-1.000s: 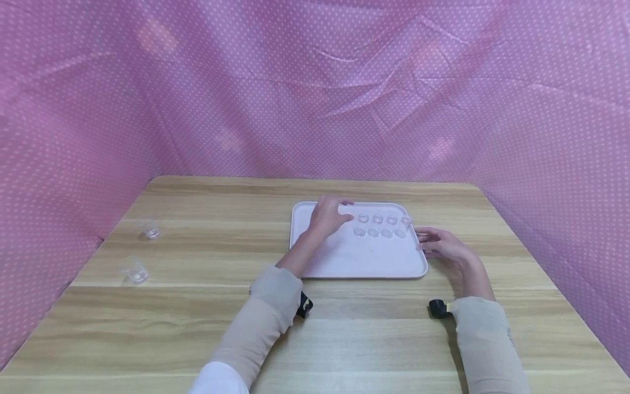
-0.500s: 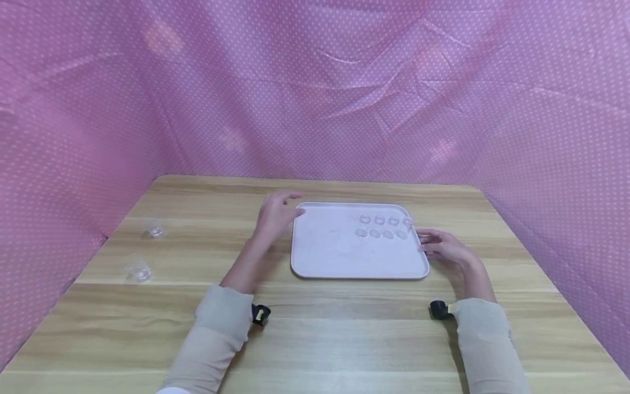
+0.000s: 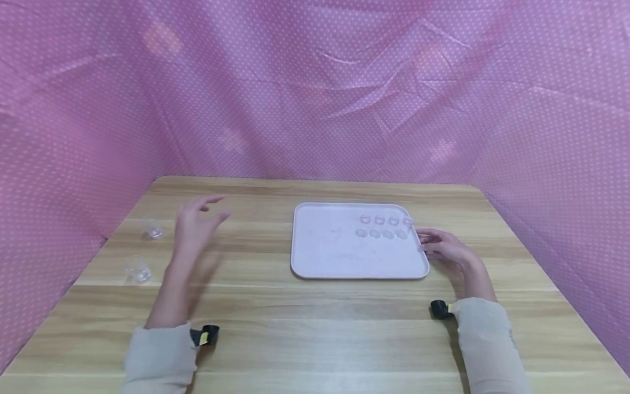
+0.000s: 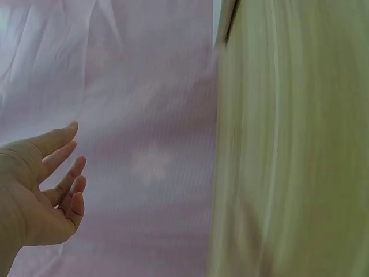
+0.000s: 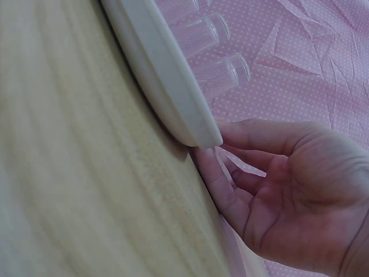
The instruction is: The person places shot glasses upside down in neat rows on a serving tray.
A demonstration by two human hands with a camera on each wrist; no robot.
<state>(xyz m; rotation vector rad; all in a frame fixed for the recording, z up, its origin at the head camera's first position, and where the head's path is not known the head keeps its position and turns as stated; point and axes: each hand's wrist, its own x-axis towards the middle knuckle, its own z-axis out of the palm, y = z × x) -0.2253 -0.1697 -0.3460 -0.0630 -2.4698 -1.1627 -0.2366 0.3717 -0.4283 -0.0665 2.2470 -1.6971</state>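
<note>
My left hand (image 3: 198,223) hovers over the left half of the table, thumb and fingers spread apart around air; in the left wrist view the hand (image 4: 43,193) holds nothing. To its left on the table are two small clear cups, a far one (image 3: 155,232) and a nearer one (image 3: 141,272). A white tray (image 3: 339,262) lies right of centre, with a row of small clear cups (image 3: 379,220) towards its right side. At the tray's right edge, my right hand (image 3: 445,246) pinches the rim, thumb above and fingers lower in the right wrist view.
The wooden table (image 3: 315,339) is enclosed by pink dotted cloth (image 3: 315,109) at the back and both sides. Black wrist cameras (image 3: 209,335) are worn at both sleeves. In the right wrist view, clear cups (image 5: 216,75) stand close to the tray's rim.
My left hand has moved away from above the tray, past its left edge, towards the two cups at left. My right hand stays at the tray's edge, and the tray keeps its place.
</note>
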